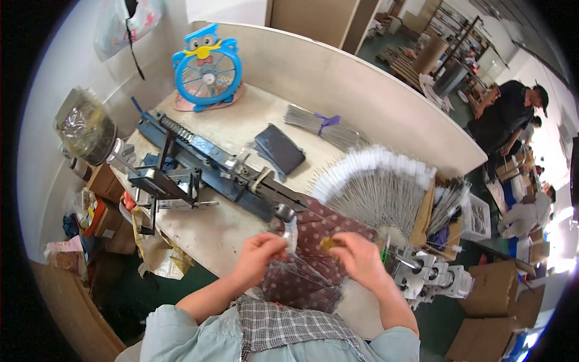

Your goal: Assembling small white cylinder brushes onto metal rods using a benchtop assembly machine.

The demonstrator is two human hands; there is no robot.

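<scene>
At far left a blue penguin-shaped desk fan stands on the pale worktable, with a long blue metal jig running across it. The left hand pinches a small white plastic tube between thumb and fingers, over a dotted maroon cloth. The right hand pinches a small yellowish piece just beside the tube. Behind lies a fanned row of thin grey white-tipped wires. 1 person in black stands far right.
</scene>
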